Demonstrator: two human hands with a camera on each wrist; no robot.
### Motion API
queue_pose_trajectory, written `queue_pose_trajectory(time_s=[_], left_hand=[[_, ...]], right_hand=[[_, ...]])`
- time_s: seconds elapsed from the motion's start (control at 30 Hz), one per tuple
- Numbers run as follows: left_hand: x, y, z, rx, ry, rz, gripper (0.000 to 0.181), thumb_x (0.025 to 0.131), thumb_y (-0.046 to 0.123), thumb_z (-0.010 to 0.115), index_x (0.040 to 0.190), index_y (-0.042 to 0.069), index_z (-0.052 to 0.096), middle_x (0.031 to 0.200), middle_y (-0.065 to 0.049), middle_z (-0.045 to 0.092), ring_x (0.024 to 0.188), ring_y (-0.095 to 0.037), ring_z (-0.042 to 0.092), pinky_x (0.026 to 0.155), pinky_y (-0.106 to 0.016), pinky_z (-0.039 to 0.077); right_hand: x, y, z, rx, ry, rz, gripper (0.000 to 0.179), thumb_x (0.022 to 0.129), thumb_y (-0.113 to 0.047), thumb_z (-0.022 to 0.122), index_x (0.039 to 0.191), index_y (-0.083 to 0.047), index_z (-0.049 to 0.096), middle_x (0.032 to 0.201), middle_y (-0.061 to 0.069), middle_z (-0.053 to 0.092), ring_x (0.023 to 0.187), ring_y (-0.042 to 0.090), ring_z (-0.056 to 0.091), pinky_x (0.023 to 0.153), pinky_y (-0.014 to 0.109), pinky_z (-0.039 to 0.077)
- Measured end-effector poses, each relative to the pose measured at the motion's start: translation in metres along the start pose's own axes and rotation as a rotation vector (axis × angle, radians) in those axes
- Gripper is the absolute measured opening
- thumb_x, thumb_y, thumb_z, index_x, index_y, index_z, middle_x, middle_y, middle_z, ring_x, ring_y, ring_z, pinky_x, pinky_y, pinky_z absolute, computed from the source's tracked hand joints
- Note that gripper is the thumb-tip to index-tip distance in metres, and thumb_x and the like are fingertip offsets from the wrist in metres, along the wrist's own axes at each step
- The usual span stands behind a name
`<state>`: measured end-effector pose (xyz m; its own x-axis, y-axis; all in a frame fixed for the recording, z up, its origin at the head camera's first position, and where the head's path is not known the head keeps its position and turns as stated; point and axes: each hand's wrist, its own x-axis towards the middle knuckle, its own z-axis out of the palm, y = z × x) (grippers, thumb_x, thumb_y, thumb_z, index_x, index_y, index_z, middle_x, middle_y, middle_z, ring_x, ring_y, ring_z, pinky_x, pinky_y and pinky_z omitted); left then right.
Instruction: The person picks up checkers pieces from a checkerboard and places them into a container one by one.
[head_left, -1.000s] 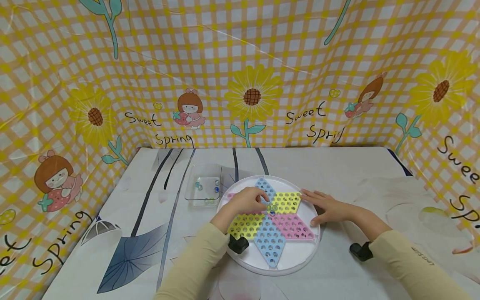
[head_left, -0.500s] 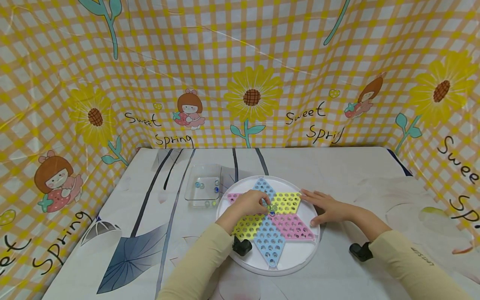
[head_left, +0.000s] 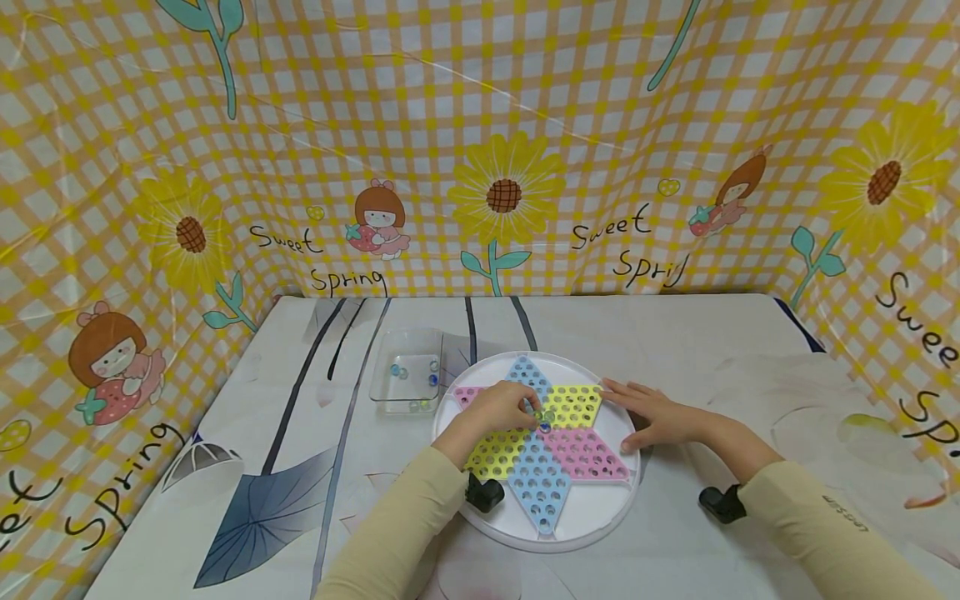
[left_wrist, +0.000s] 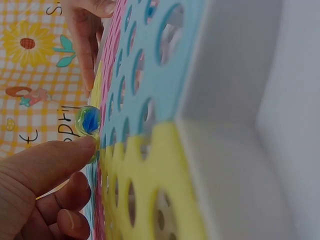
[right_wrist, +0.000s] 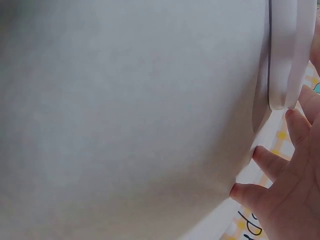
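Observation:
A round white Chinese checkers board carries a star of blue, yellow and pink points full of holes. Over its middle, my left hand has thumb and fingers bent together, pinching a glass marble that they mostly cover. Beside the fingertips, a few marbles sit at the star's centre. In the left wrist view, a clear marble with a blue core stands just past the thumb tip. My right hand lies with fingers spread at the board's right rim, its fingertips shown by the rim and table in the right wrist view.
Left of the board stands a clear plastic box with several marbles in it. A white cloth with dark painted lines covers the table. A yellow checked curtain closes off the back and sides.
My left hand has shifted slightly right and down at the board's centre, fingers still bent together. Some marbles in the box have rolled a little. My right hand stays put.

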<state>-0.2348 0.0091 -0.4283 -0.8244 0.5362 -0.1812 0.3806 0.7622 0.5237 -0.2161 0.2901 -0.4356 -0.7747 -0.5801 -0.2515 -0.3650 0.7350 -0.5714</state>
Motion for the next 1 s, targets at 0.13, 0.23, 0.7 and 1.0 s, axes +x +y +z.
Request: queue_pose_trajectory(time_s=[0.13,0.23,0.7,1.0], left_hand=[[0.000,-0.002,-0.002,-0.011,-0.004,0.018,0.015,0.080,0.023,0.070,0.093,0.018,0.065,0.076,0.007,0.059,0.066,-0.006,0.050,0.059,-0.020,0.039],[0.000,-0.002,-0.004,-0.019,-0.005,0.022,0.016,0.080,0.022,0.070,0.094,0.017,0.065,0.074,0.007,0.059,0.062,-0.006,0.052,0.056,-0.019,0.039],[-0.003,-0.002,-0.013,-0.031,0.038,0.015,0.013,0.080,0.021,0.070,0.092,0.018,0.065,0.075,0.006,0.058,0.059,-0.008,0.051,0.054,-0.021,0.041],[-0.003,-0.010,-0.020,-0.034,0.059,0.045,0.012,0.081,0.020,0.069,0.092,0.017,0.065,0.071,0.006,0.055,0.060,-0.007,0.047,0.056,-0.021,0.038]], right_hand=[[0.000,0.000,0.000,0.001,-0.002,0.005,0.087,0.077,-0.037,0.070,0.140,0.003,0.026,0.148,0.026,0.010,0.130,0.054,0.003,0.097,0.069,-0.002],[0.000,0.001,0.000,0.001,-0.004,0.009,0.087,0.077,-0.037,0.070,0.140,0.002,0.026,0.148,0.026,0.010,0.130,0.054,0.003,0.097,0.069,-0.002],[0.001,0.002,0.001,0.014,-0.004,0.016,0.087,0.077,-0.038,0.070,0.141,0.001,0.026,0.148,0.026,0.009,0.130,0.054,0.002,0.097,0.069,-0.002],[0.002,0.005,0.001,0.005,-0.008,0.021,0.087,0.077,-0.038,0.070,0.141,0.001,0.025,0.148,0.025,0.009,0.130,0.054,0.002,0.098,0.068,-0.002]])
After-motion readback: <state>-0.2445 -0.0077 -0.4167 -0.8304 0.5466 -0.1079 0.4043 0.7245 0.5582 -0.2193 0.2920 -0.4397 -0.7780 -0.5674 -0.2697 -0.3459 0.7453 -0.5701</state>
